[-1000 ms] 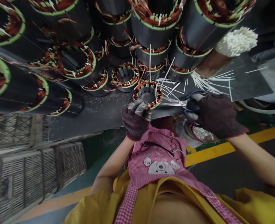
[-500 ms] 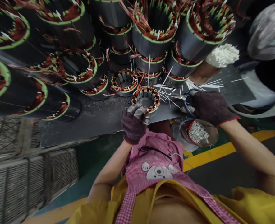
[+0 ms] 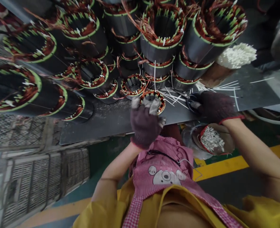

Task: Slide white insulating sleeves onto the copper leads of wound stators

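A small motor stator (image 3: 163, 100) with copper windings stands near the bench's front edge. My gloved left hand (image 3: 146, 125) is at its near rim, fingers spread and thumb apart. The fingers hide part of the ring; whether they touch it I cannot tell. One white strip (image 3: 154, 74) rises upright at its far side. To the right, my gloved right hand (image 3: 217, 106) is closed round the dark blue handles of scissors (image 3: 189, 102), whose blades point left above the bench. Loose white strips (image 3: 174, 96) lie scattered between the scissors and the stator.
Several larger stators (image 3: 158, 41) stand stacked across the back and left of the dark bench (image 3: 92, 126). A bundle of white strips (image 3: 239, 55) stands upright at the back right. Below the right hand, a container (image 3: 228, 137) holds short white offcuts. A slatted grey crate (image 3: 42, 171) sits lower left.
My left hand has loosened from the small stator's near rim and spread its fingers. My right hand still holds the scissors, now turned slightly and lying lower. The whole view has shifted.
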Motion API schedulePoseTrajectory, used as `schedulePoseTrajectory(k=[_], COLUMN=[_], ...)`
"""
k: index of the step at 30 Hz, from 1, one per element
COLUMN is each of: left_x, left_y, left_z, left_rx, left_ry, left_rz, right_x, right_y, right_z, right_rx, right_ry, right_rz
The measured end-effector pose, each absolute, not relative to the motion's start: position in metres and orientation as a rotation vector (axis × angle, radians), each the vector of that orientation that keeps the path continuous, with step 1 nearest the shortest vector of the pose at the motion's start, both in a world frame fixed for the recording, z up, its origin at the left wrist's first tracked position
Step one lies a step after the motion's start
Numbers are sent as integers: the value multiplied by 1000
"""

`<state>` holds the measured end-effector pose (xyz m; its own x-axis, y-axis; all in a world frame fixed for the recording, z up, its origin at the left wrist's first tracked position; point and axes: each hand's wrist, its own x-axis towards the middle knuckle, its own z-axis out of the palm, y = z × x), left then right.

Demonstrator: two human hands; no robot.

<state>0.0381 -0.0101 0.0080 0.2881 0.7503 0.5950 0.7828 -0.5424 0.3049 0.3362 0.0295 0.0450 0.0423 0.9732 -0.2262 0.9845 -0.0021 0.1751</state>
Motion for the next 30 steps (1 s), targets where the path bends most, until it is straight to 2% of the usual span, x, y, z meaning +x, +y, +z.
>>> schedulePoseTrajectory(k=[3,5,7,9,10,15,17,24,30], left_x=[51,50,43,36,33,33,36,20,-1], left_y=[16,22,13,-5,-15,-42,-43,-42,-39], left_z=[5,2,-2,-8,-11,-15,-12,-11,-15], left_rx=[-2743,-2784,-2651,-2224,-1990,-1214,-1087,-1202,-1607], left_ry=[-1645,-1723,-1983,-2264,-2350,-2293,-2197,-2143,-2266], left_rz=[-749,-863,-1508,-2289,-2549,-3232,-3437,-3693,-3480], right_x=[327,322,316,304,294,222,194,155,154], right_y=[32,29,18,4,-4,-16,-7,27,28], right_z=[34,23,10,-2,-5,-5,-4,-19,-23], right_rx=[2132,2237,2397,2525,2538,2210,2157,2191,2327], right_ry=[2120,2191,2273,2419,2526,2917,2904,2881,2853], right_rz=[-14,53,144,178,113,-778,-922,-795,-895])
